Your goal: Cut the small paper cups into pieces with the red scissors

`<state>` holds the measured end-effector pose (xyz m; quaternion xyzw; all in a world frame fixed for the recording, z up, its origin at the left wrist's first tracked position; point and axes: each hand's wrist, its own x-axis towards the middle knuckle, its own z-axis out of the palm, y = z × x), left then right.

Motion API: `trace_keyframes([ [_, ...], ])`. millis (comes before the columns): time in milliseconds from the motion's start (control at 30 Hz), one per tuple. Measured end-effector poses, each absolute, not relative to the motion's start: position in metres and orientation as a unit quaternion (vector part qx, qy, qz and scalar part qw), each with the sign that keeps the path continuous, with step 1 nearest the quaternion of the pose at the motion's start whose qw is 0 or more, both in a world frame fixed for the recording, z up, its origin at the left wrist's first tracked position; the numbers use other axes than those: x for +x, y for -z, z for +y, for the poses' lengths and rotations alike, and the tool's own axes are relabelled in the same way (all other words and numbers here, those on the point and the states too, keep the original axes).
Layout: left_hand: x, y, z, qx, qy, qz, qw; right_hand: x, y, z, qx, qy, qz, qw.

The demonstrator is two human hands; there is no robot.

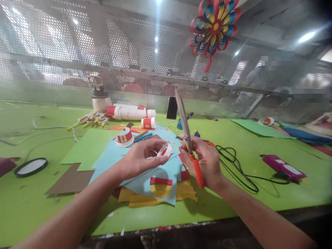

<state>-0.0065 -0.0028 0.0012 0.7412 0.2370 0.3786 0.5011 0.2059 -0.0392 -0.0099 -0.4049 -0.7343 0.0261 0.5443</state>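
Observation:
Between the thumb and fingers of my left hand (pixel 145 154) is a white ring-shaped piece with some red on it, apparently a cut paper cup piece (pixel 165 150). My right hand (pixel 204 160) grips scissors (pixel 190 141) with orange handles, their long blades pointing up and away from me. Both hands hover over a pile of light blue paper (pixel 140 181) and yellow paper (pixel 160 190). Just beyond my left hand, a cut red-and-white paper cup (pixel 125 137) rests on the sheets. The scissor blades are apart from the cup piece.
Stacked paper cups (pixel 132 112) lie at the back beside a pressure sprayer (pixel 100 98). A phone (pixel 172 108) leans behind the scissors. To the right, a black cable (pixel 238 169) runs to a purple device (pixel 284 166). A round mirror-like disc (pixel 31 167) lies left. A paper flower (pixel 215 26) hangs above.

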Motion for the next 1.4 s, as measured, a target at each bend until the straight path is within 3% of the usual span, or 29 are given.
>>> trace_keyframes([
  [167,-0.009,-0.006,-0.004,0.673,-0.406,0.207,0.583,0.22,0.005,-0.036,-0.43,-0.09,-0.71,0.55],
  [300,-0.009,-0.005,0.0,0.658,-0.424,0.231,0.578,0.223,-0.005,-0.042,-0.466,-0.186,-0.698,0.511],
  [433,-0.005,0.001,0.002,0.682,-0.418,0.253,0.544,0.215,-0.007,-0.052,-0.437,-0.209,-0.703,0.52],
  [1000,0.004,0.008,-0.004,0.786,-0.331,0.263,0.451,0.201,0.01,-0.052,-0.344,-0.132,-0.771,0.52],
  [1400,0.003,0.011,-0.003,0.725,-0.334,0.264,0.541,0.208,0.014,-0.044,-0.41,-0.086,-0.721,0.551],
])
